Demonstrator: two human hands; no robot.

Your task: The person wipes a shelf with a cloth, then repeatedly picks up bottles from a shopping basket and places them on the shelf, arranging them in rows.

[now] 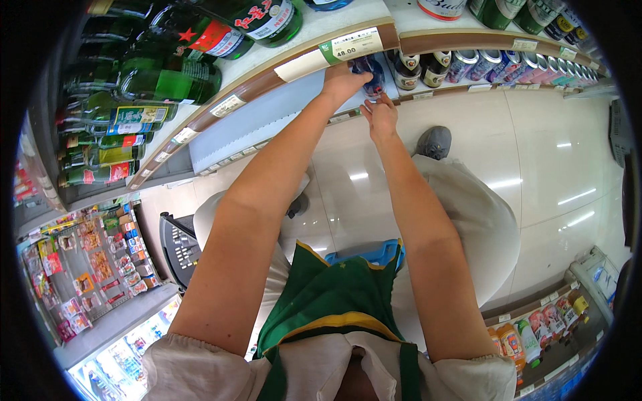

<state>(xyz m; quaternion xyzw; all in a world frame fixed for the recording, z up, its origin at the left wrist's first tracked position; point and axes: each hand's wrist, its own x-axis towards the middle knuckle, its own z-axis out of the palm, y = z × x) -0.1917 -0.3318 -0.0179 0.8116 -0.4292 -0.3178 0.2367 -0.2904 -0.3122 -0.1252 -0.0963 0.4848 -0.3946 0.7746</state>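
My left hand [342, 84] reaches under the upper shelf's edge and grips a dark blue bottle [372, 82], its thumb lying across the side. Most of the fingers and the bottle's far end are hidden by the shelf lip. My right hand [383, 119] is at the near end of the bottle, fingers apart, with the fingertips touching or almost touching it. The bottle is on the lower shelf [296, 118], whose pale liner shows to the left. Just right of it are brown bottles [407, 72] with cream labels, followed by a row of drink cans [461, 65].
Green glass bottles [165, 80] fill the upper shelf [321, 27] on the left. A blue plastic stool [368, 253] shows beneath my green apron [336, 295]. A black basket [178, 250] stands at left. Behind on the right is a drinks shelf [551, 353]; tiled floor [476, 130] lies below.
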